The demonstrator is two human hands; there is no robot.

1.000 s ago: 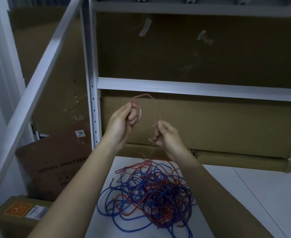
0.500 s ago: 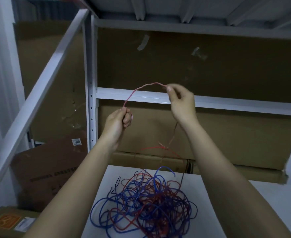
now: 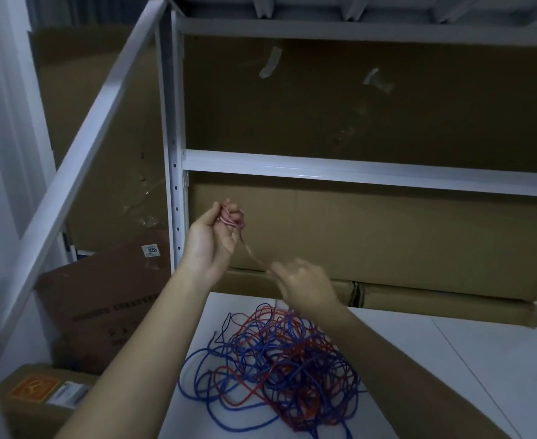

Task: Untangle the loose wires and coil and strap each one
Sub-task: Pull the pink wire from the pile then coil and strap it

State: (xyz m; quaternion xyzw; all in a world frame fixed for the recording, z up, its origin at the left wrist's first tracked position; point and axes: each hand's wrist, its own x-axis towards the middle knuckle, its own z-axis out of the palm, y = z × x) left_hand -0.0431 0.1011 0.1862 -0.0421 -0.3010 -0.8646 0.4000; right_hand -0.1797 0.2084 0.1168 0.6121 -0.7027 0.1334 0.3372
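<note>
Storage room or stockroom. Shown by: white metal shelving [image 3: 355, 171] with a perforated upright post [image 3: 174, 185] and bare cross beams; large flattened cardboard sheets [image 3: 371, 99] stacked behind the shelving, some with tape scraps; a brown carton with a printed number label [image 3: 150, 250] leaning at lower left; a further box with an orange sticker [image 3: 34, 389] on the floor beside it; a plain white table [image 3: 482, 359] set against the shelving. Dim lighting, no furnishings of a home or office.
</note>
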